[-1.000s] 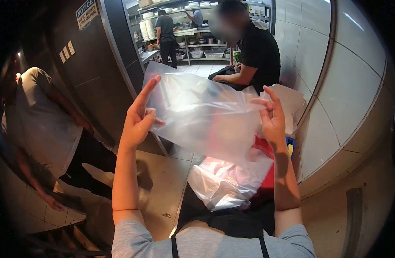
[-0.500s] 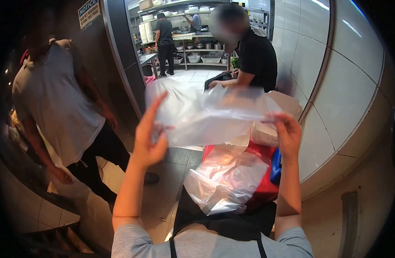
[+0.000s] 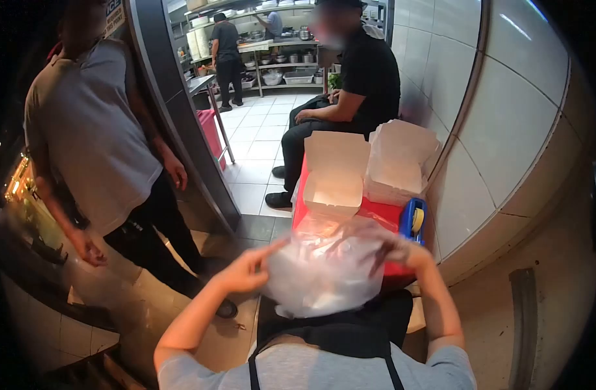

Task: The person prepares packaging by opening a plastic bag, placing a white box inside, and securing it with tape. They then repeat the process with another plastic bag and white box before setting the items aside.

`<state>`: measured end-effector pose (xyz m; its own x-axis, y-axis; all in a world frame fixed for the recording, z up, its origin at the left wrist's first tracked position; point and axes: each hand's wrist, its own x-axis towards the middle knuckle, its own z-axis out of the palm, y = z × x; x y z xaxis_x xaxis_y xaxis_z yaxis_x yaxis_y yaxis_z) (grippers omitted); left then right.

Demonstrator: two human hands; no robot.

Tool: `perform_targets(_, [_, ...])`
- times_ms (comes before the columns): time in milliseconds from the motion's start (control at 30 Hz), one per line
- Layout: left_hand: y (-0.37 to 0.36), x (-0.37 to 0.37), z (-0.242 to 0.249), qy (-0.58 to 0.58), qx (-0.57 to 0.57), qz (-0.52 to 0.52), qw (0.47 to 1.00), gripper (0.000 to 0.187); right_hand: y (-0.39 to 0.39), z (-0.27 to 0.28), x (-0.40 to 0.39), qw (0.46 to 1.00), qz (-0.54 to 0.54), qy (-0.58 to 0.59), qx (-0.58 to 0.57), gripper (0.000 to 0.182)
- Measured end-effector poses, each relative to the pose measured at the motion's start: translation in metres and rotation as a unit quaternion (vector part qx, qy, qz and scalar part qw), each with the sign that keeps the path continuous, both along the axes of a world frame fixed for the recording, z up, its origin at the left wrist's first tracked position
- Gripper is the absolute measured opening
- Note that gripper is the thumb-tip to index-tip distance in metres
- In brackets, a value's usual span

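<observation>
A clear plastic bag (image 3: 324, 276) lies bunched over the near end of a red surface (image 3: 300, 207), above my lap. My left hand (image 3: 249, 270) is at its left edge, the index finger stretched toward the plastic and the other fingers curled. At the right edge is my right hand (image 3: 405, 252), its fingers bent over the plastic and blurred, so its grip cannot be made out. Just beyond the bag stands an open cardboard box (image 3: 333, 185), with a stack of open boxes (image 3: 402, 159) to its right.
A blue tape dispenser (image 3: 413, 221) sits at the red surface's right edge, near the tiled wall (image 3: 532, 117). A person in black (image 3: 372, 84) sits beyond the boxes. Another person (image 3: 93, 136) stands at the left. People and shelves are in the kitchen behind.
Both hands have come down from the raised position, bringing the stretched plastic sheet onto the red surface. The boxes and tape dispenser are now in fuller view, and the camera has tilted slightly.
</observation>
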<state>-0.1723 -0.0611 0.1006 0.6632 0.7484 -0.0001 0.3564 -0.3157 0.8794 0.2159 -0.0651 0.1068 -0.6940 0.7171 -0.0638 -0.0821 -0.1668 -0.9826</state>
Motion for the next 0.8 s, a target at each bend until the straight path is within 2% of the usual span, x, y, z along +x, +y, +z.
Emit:
perform_targets(33, [0.015, 0.007, 0.009, -0.054, 0.036, 0.037, 0.997, 0.081, 0.008, 0.021, -0.004, 0.991, -0.101, 0.056, 0.063, 0.049])
perform_targets(100, [0.057, 0.009, 0.000, -0.138, 0.071, 0.054, 0.986, 0.084, 0.047, 0.008, 0.012, 0.966, -0.200, -0.013, 0.162, 0.039])
perform_targets(167, [0.091, 0.019, -0.002, -0.210, 0.126, 0.061, 0.968, 0.087, 0.088, -0.020, 0.029, 0.942, -0.286, -0.084, 0.158, 0.032])
perform_targets(267, [0.143, 0.030, -0.020, -0.294, 0.104, 0.105, 0.944, 0.086, 0.118, -0.015, 0.033, 0.908, -0.355, -0.090, 0.204, 0.026])
perform_targets(367, [0.179, 0.051, -0.026, -0.412, 0.078, 0.197, 0.886, 0.082, 0.144, -0.006, 0.028, 0.878, -0.401, -0.073, 0.249, 0.025])
perform_targets(400, [0.187, 0.060, -0.029, -0.451, 0.077, 0.230, 0.859, 0.065, 0.152, -0.002, 0.025, 0.867, -0.419, -0.071, 0.259, 0.026])
perform_targets(467, [0.228, 0.061, -0.062, -0.416, 0.084, 0.265, 0.866, 0.048, 0.169, 0.000, 0.024, 0.847, -0.441, -0.092, 0.282, 0.031])
perform_targets(500, [0.235, 0.064, -0.062, -0.398, 0.086, 0.282, 0.869, 0.039, 0.180, -0.004, 0.026, 0.838, -0.444, -0.116, 0.296, 0.034])
perform_targets(533, [0.242, 0.069, -0.064, -0.387, 0.078, 0.315, 0.863, 0.019, 0.191, -0.009, 0.028, 0.827, -0.447, -0.140, 0.310, 0.037])
perform_targets(633, [0.260, 0.080, -0.063, -0.349, 0.048, 0.362, 0.863, 0.017, 0.223, -0.025, 0.032, 0.760, -0.466, -0.156, 0.426, 0.059])
perform_targets(733, [0.285, 0.084, -0.066, -0.380, 0.062, 0.320, 0.866, 0.039, 0.212, -0.036, 0.019, 0.794, -0.526, 0.046, 0.300, 0.080])
perform_targets(800, [0.303, 0.086, -0.081, -0.380, 0.090, 0.283, 0.876, 0.053, 0.224, -0.112, 0.031, 0.817, -0.513, 0.038, 0.261, 0.089])
